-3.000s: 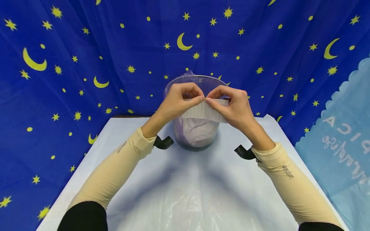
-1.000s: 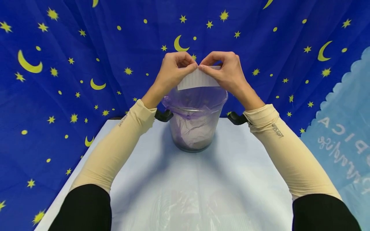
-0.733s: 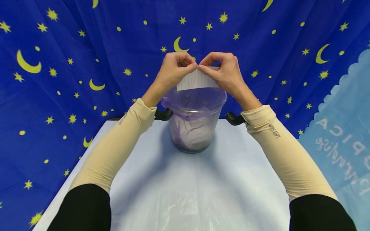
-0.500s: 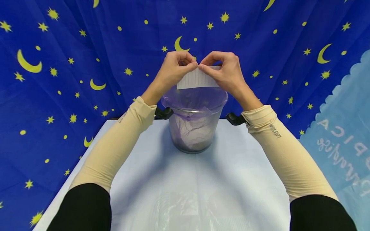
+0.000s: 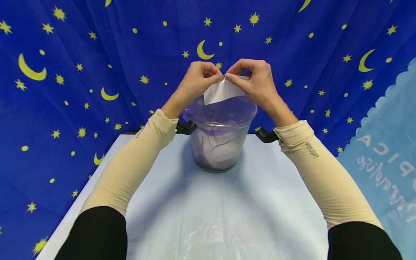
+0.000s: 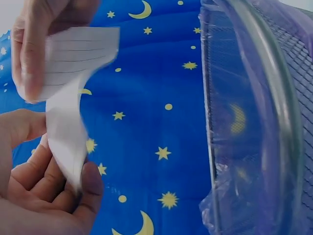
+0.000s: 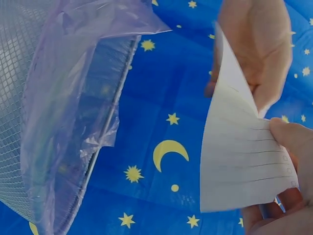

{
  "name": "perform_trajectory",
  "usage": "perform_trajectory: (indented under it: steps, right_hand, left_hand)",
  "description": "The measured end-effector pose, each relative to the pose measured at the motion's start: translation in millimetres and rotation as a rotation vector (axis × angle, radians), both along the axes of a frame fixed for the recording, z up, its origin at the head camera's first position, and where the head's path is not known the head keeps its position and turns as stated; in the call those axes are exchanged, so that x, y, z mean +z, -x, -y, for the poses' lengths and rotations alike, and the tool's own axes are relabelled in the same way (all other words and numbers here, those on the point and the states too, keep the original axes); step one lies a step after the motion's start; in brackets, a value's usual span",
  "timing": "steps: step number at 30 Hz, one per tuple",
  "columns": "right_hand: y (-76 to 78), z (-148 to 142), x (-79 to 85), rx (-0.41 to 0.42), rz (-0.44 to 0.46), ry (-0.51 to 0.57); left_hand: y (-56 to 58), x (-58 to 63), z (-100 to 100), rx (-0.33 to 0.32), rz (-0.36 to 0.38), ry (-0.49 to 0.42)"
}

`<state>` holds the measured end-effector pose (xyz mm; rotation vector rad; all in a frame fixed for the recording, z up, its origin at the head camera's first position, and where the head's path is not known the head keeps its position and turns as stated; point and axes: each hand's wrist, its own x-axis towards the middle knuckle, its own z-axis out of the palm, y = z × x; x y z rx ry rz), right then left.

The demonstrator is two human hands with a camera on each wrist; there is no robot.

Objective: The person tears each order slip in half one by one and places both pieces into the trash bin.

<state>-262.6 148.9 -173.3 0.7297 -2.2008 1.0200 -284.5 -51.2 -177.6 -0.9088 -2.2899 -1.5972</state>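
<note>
Above a mesh wastebasket point(image 5: 217, 148), a strip of lined paper point(image 5: 224, 92) hangs between the two hands. My left hand point(image 5: 199, 82) pinches its upper edge between thumb and fingers; my right hand point(image 5: 258, 79) pinches the same edge just beside it. The fingertips of both hands almost meet. In the left wrist view the paper point(image 6: 80, 54) twists, its left-hand part turned the other way. A notch shows at the edge between the hands in the right wrist view of the paper point(image 7: 239, 152); whether it is a tear or a fold I cannot tell.
A thin purple bag point(image 5: 224, 112) lines the basket and folds over its rim. The basket stands on a white-covered table point(image 5: 214, 202) near its back edge. Behind hangs a blue cloth point(image 5: 156, 47) with yellow moons and stars; a light blue cloth point(image 5: 390, 151) is at right.
Both hands have risen with the paper from in front of the basket's rim to above it. Since half a second ago, the paper's left part has turned and the left hand has shifted slightly.
</note>
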Motion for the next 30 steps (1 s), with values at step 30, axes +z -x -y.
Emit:
perform_trajectory:
  steps: [30]
  right_hand:
    - [-49.0, 10.7, 22.3, 0.041, -0.048, 0.108]
  left_hand:
    - [22.3, -43.0, 3.7, 0.148, 0.005, 0.172]
